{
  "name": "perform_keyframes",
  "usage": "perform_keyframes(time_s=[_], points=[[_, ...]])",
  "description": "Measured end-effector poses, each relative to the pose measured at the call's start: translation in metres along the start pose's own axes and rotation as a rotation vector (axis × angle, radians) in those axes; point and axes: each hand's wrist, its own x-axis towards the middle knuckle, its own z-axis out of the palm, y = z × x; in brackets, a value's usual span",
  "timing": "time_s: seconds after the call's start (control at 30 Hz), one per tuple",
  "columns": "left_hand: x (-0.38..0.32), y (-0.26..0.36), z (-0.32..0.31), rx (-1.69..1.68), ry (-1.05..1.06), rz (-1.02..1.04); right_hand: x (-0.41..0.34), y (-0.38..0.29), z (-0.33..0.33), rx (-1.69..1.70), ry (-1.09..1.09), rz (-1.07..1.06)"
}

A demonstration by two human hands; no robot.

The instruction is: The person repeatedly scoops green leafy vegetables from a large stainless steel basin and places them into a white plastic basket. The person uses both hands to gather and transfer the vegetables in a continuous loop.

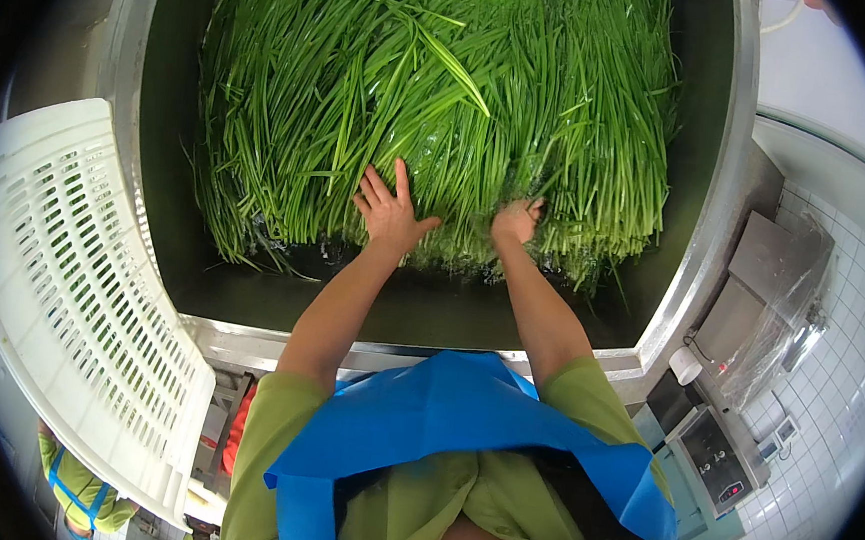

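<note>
Long green leafy stalks, likely garlic chives [301, 110], lie in water in a deep stainless steel sink [422, 311], their cut ends towards me. My left hand [391, 214] rests palm down on the near part of the stalks, its fingers spread and holding nothing. To its right, my right hand [519, 219] is partly sunk among the stalks with its fingers curled; water and leaves hide part of it, and whether it grips any stalks cannot be told. A few loose yellowish-green leaves [454, 68] lie on top of the pile.
A white slotted plastic crate [93, 284] stands at the sink's left edge. Behind it, lower left, is a person in a green shirt with blue straps [78, 490]. Steel equipment with a control panel [716, 459] and plastic film [783, 309] are by the tiled wall on the right.
</note>
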Motion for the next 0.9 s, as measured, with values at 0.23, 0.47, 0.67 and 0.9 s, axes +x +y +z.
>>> perform_keyframes(time_s=[0.23,0.47,0.67,0.9], points=[[0.035,0.009,-0.034,-0.919,-0.178,-0.018,-0.073,-0.021,-0.1,1.019,-0.519,-0.611],[0.002,-0.104,-0.088,-1.448,-0.197,-0.179,-0.043,0.027,-0.115,1.14,-0.567,-0.06],[0.009,-0.086,-0.056,-1.131,-0.047,0.067,-0.063,-0.011,-0.052,1.187,-0.107,-0.483],[0.012,-0.018,0.032,-0.157,-0.06,0.027,-0.037,-0.027,-0.007,0.403,-0.069,-0.431]])
